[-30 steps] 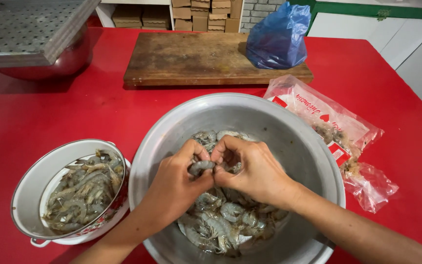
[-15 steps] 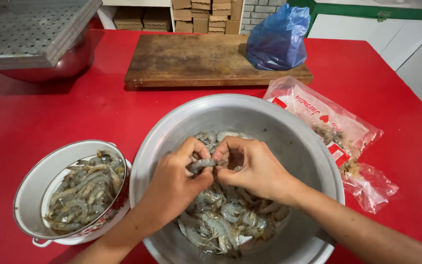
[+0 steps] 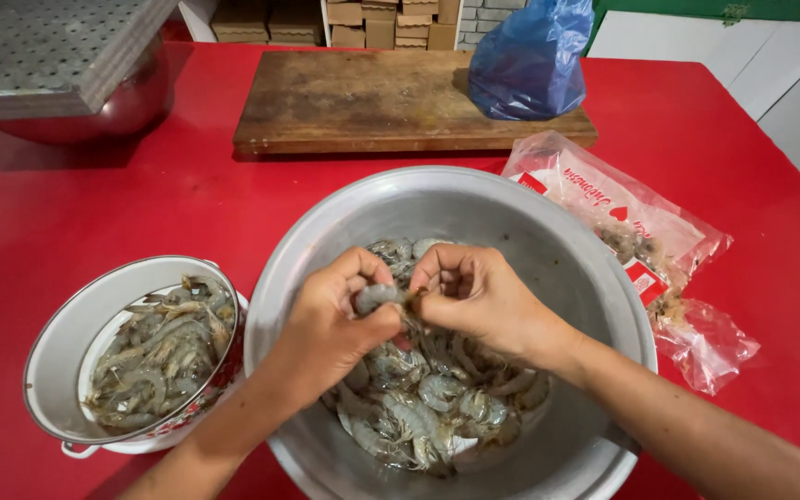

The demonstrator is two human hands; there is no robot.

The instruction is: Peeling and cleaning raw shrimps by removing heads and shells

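- The left hand (image 3: 331,319) is closed around a single grey shrimp (image 3: 377,296), pinching it between thumb and fingers just above the middle of the frame's lower half.
- The right hand (image 3: 479,296) meets it from the right, its fingertips curled narrow and gripping the other end of the same shrimp, so both hands touch at that one spot.
- Both hands sit over a big metal bowl (image 3: 511,208) that fills the centre and bottom of the frame.
- A pile of raw shrimp (image 3: 428,407) lies in the bottom of that bowl, directly under the hands.
- At the lower left stands a white enamel pot (image 3: 67,338) with a dark rim, just beside the metal bowl, holding more shrimp (image 3: 155,352).
- Everything rests on a red table (image 3: 94,208).
- A worn wooden cutting board (image 3: 363,97) lies at the top centre, well apart from the hands.
- A blue plastic bag (image 3: 530,60) sits on the right end of that board.
- A clear printed plastic bag (image 3: 604,199) lies at the right, near the bowl's rim, with a smaller crumpled clear bag (image 3: 710,343) below it.
- A metal pan under a perforated metal sheet (image 3: 48,56) takes the upper left corner.
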